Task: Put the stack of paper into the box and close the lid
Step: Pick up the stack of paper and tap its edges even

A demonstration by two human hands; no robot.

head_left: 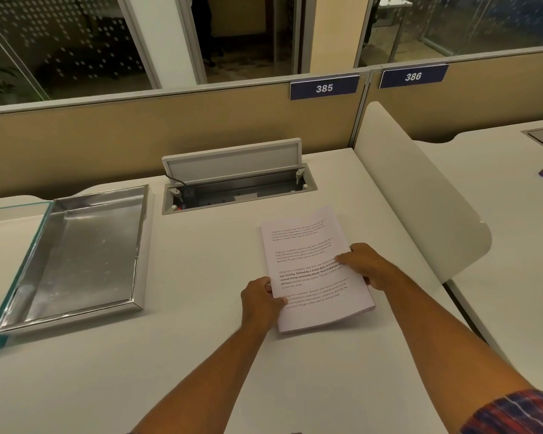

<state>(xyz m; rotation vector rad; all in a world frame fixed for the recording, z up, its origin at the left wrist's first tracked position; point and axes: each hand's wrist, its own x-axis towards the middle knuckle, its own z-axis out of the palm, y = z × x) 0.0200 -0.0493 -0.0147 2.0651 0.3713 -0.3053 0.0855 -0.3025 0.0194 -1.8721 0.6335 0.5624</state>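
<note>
Both hands grip a thin stack of white printed paper lying on the white bench. The left hand pinches the stack's left edge, thumb on top; the right hand clasps the right edge, fingers over the sheet. The open shallow silver metal box, teal-edged, sits well apart to the left.
</note>
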